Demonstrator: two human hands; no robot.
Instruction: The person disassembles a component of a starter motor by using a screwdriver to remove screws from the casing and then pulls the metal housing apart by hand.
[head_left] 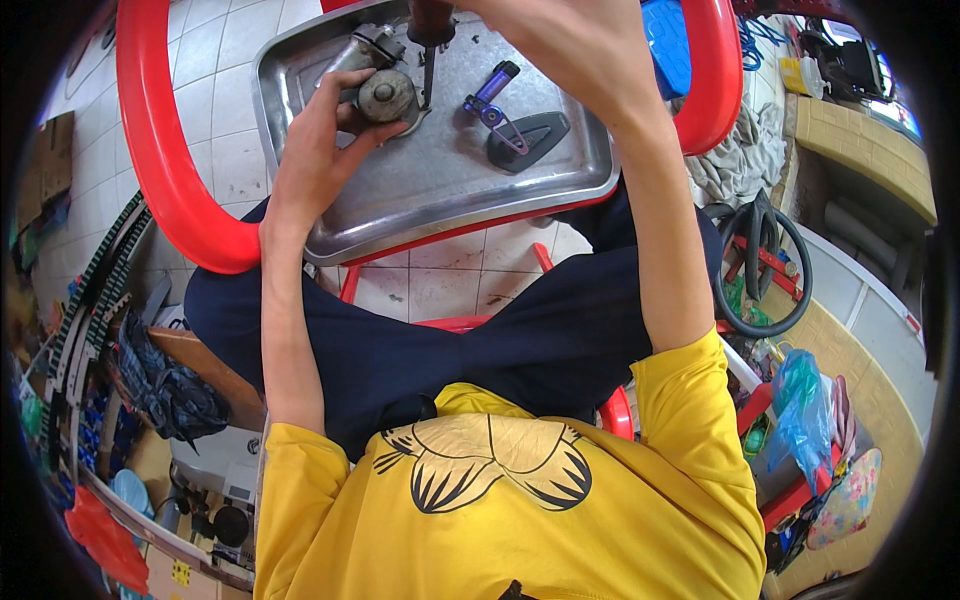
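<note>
My left hand is closed round a grey, round-ended metal part, thumb on its near side and fingers on its far side. A silvery cylindrical section shows just behind it; I cannot tell whether the two are joined. At the top edge my right hand holds a dark-handled screwdriver, though its fingers are partly out of view. The shaft points down at the right rim of the metal part. Both parts are over a metal tray. Right of them lies a purple tool on a black flat piece.
A red plastic chair frame curves round the tray. To the right are a grey cloth, a black hose loop and a blue plastic bag. A dark backpack sits at the left.
</note>
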